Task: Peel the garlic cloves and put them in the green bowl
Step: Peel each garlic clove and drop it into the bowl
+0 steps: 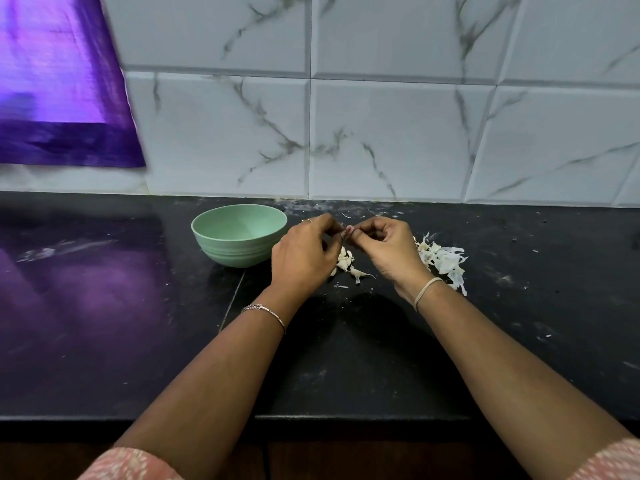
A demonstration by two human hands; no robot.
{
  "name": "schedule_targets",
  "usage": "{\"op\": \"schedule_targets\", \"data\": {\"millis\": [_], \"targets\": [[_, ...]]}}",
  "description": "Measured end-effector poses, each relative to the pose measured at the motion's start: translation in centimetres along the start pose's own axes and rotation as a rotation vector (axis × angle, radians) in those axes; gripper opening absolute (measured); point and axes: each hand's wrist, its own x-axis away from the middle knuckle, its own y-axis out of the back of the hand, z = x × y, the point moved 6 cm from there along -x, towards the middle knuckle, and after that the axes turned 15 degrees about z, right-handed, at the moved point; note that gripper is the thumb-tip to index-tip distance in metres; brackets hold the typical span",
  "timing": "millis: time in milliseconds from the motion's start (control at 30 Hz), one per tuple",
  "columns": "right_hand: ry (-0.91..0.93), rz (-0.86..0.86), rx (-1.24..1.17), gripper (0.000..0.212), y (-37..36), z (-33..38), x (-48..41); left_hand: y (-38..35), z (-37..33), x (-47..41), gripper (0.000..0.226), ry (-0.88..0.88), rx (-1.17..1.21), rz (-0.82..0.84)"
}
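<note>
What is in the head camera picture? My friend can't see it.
A left hand and a right hand pinch something tiny together above a black counter. A green bowl stands just left of them, garlic cloves lie beneath them, and white peels lie heaped to the right.

Two bare forearms show in the lower half of the frame, each with a sleeve edge at the bottom. The left sleeve (131, 465), in the lower left corner, and the right sleeve (609, 460), in the lower right corner, are coral pink cloth with a small white print. The left hand (304, 258), just left of centre, wears a thin ring (307, 220) on one finger. Its wrist carries a slim silver bracelet (265, 311) of chain and bar links. The right hand (391, 251), just right of centre, has a pale thread (426, 289) wound round its wrist. One nail near the centre looks painted pink.
</note>
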Motion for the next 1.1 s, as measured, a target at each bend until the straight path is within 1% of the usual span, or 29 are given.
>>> {"op": "schedule_targets", "data": {"millis": [133, 233, 300, 367, 433, 533, 633, 700, 800, 900, 967, 1033, 1100], "targets": [[0.01, -0.005, 0.007, 0.007, -0.1, 0.2, 0.0, 0.3, -0.6, 0.3, 0.011, -0.055, -0.049, -0.054], [0.008, -0.009, -0.006, 0.011, 0.0, 0.2, -0.1, 0.2, -0.9, 0.2, 0.013, -0.087, -0.078, -0.065], [0.005, -0.001, -0.046, 0.013, 0.0, 0.2, 0.0, 0.0, -1.1, 0.2, 0.015, -0.096, -0.098, -0.069], [0.001, 0.005, -0.101, 0.011, -0.1, 0.2, 0.1, -0.1, -1.1, 0.2, 0.015, -0.084, -0.068, -0.063], [-0.001, 0.006, -0.135, 0.009, -0.1, 0.1, 0.1, -0.4, -0.7, -0.1, 0.011, -0.05, 0.057, -0.034], [0.011, -0.008, -0.08, 0.007, 0.0, -0.1, -0.1, -1.2, 0.4, -0.7, 0.005, 0.07, 0.466, 0.038], [0.062, -0.045, 0.18, 0.006, 0.1, 0.1, -0.3, -2.2, 1.0, -0.8, 0.003, 0.194, 0.874, 0.127], [0.111, -0.059, 0.311, 0.006, 0.0, 0.5, -0.3, -2.7, 1.1, -0.6, 0.008, 0.265, 1.037, 0.194], [0.17, -0.045, 0.426, 0.005, -0.3, 1.0, -0.1, -3.0, 1.1, -0.2, 0.01, 0.363, 1.164, 0.257], [0.179, -0.029, 0.419, 0.005, -0.4, 1.1, -0.1, -3.5, 1.3, 0.0, 0.005, 0.402, 1.266, 0.338], [0.161, -0.019, 0.354, 0.006, -0.3, 1.0, -0.2, -3.8, 1.4, 0.0, 0.006, 0.407, 1.311, 0.362], [0.127, 0.004, 0.239, 0.003, -0.2, 0.7, -0.3, -3.8, 1.5, -0.1, 0.006, 0.387, 1.307, 0.336], [0.111, 0.024, 0.143, 0.006, -0.1, 0.6, -0.3, -3.5, 1.6, -0.2, 0.004, 0.367, 1.28, 0.289]]}}
